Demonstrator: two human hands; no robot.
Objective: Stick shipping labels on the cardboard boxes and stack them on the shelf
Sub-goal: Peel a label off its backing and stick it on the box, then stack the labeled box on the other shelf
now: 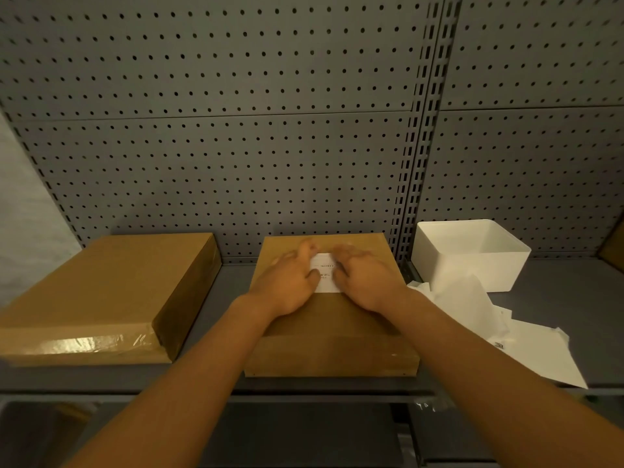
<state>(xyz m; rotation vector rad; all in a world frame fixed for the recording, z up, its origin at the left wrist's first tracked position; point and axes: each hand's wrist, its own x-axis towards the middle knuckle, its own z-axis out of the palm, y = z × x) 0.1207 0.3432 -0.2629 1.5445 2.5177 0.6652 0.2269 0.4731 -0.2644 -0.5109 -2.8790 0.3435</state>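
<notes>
Label (324, 272): white, lies flat on top of the middle box (332, 319), toward its far half. Dark print is visible in two short lines between the hands, but it is blurred; no word, brand or number can be read.

Left hand (287, 285): palm down on the box top, covering the label's left edge. Fingers spread and lie roughly flat, thumb tip on the label's left side. Fingertips are motion-blurred.

Right hand (366, 282): palm down on the box top, covering the label's right edge. Fingers spread and point away from the body, pressing on the surface. Also blurred at the tips.

The label sits between the two hands and partly under both; only its middle strip shows.

Middle box: flat brown cardboard, resting on the grey shelf (557, 298), its near edge close to the shelf's front lip.

Second box (108, 292): same flat brown type, on the shelf to the left, apart from the middle box, turned at a slight angle. Clear glossy tape runs along its near edge. No label shows on its top.

Right of the middle box: a white open tub (472, 253) against the grey pegboard (236, 130), and loose white sheets (526, 346) in front of it. One sheet carries a small dark printed mark, too small to read.
</notes>
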